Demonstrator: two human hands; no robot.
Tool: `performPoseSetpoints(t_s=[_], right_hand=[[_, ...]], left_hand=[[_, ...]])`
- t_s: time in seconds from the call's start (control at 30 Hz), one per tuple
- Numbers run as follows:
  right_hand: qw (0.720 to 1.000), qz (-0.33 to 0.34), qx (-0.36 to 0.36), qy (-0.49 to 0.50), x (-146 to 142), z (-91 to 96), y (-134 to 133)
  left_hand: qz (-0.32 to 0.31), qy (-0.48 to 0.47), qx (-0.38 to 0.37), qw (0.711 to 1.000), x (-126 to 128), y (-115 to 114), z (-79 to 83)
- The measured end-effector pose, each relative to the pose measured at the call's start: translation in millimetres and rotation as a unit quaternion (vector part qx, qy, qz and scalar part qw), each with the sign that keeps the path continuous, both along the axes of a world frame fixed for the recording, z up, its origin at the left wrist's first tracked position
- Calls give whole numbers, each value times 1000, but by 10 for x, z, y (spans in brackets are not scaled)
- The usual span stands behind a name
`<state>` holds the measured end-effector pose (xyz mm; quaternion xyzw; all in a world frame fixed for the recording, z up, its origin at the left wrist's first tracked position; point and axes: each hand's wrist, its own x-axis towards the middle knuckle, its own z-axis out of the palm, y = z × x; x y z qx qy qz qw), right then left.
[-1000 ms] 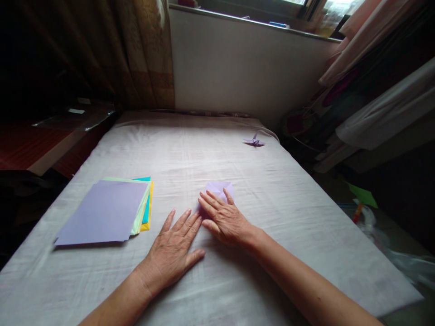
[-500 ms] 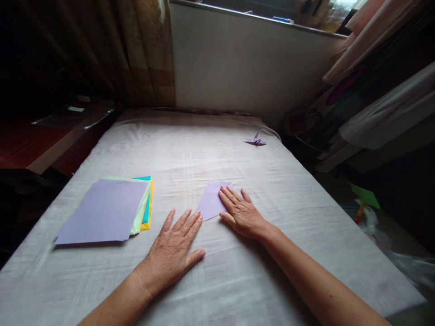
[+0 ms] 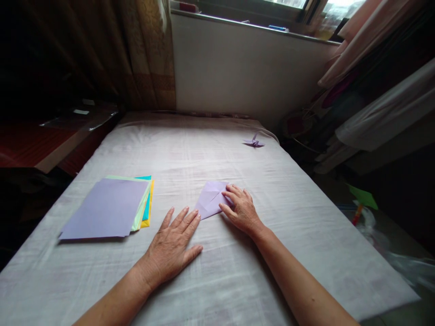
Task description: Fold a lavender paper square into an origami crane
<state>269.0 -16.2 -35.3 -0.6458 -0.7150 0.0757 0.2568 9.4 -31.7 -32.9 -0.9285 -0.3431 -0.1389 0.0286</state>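
A folded piece of light purple paper (image 3: 210, 199) lies on the cloth in front of me, with a slit or fold edge showing near its middle. My left hand (image 3: 175, 242) rests flat with fingers spread, its fingertips at the paper's near left corner. Over the paper's right side, my right hand (image 3: 240, 208) is bent at the fingers, thumb and fingertips apart and touching the paper. Part of that right side is hidden under the fingers. No grip on the paper shows in either hand.
Left of my hands lies a stack of coloured paper sheets (image 3: 105, 208), purple on top. A folded purple paper crane (image 3: 254, 142) sits toward the far right of the cloth-covered surface (image 3: 183, 154). A green paper piece (image 3: 363, 197) stands beyond the right edge.
My right hand has gone from lying flat to bent fingers, uncovering more of the folded paper. My left hand stays almost in place. The view has shifted slightly.
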Motion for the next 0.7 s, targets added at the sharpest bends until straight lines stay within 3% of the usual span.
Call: performPoseSetpoints(t_s=[0.33,0.5,0.7], right_hand=[[986,63,59,140,43,45,-5],[984,151,38,88,113,111,-78],[977,210,31,16,159,160,-125]], left_hand=[[-22,8,-23,999,-34,16,38],[-6,-16,-65,998,-40,86,71],[-8,-16,-102,995,143,339,296]])
